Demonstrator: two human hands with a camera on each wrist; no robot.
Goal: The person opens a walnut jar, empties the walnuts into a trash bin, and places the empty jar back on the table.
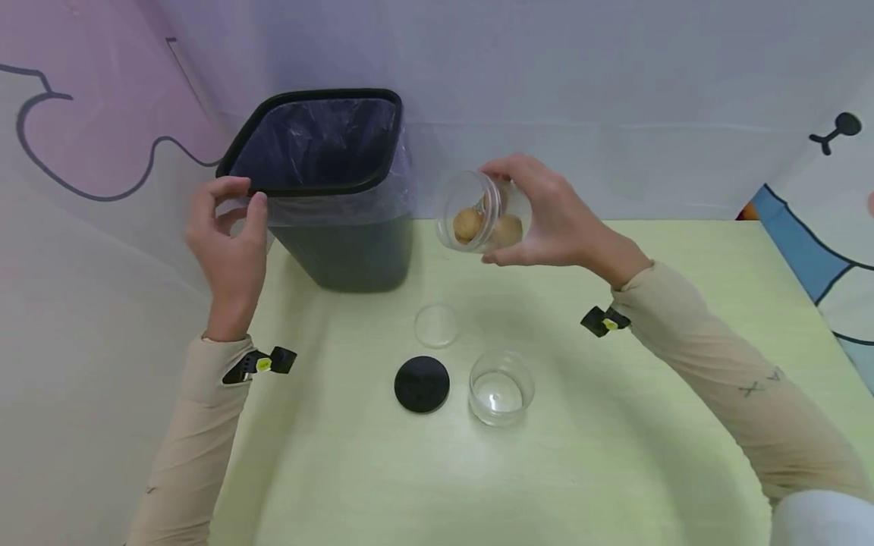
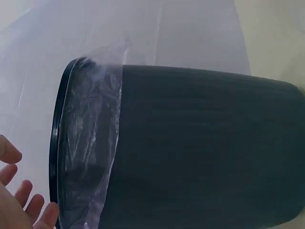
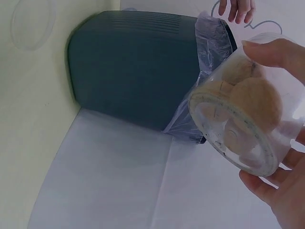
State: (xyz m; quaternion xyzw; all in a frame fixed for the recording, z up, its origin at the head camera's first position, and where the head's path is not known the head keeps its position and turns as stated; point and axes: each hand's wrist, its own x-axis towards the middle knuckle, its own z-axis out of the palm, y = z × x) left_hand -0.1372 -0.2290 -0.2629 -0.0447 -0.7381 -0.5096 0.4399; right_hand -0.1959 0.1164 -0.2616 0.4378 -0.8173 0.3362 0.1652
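My right hand (image 1: 556, 216) grips a clear plastic jar (image 3: 281, 119) round its side, tilted with its mouth toward the bin. Inside lie several round, brown, walnut-like balls (image 1: 468, 225). A dark bin (image 1: 341, 250) lined with a clear plastic bag (image 2: 93, 124) stands left of the jar, its black rim (image 1: 321, 189) uppermost. By the rim's near left corner is my left hand (image 1: 232, 246), fingers loosely bent and thumb apart, holding nothing. The fingertips (image 2: 50, 214) come right up to the rim in the left wrist view.
On the pale table (image 1: 580, 455) stands an uncovered clear jar (image 1: 501, 388). A black lid (image 1: 422, 384) lies to its left, with a thin clear disc (image 1: 437, 326) farther back. Behind the table hangs a pale sheet (image 1: 580, 91), and a white rounded thing (image 1: 822, 519) shows at the lower right.
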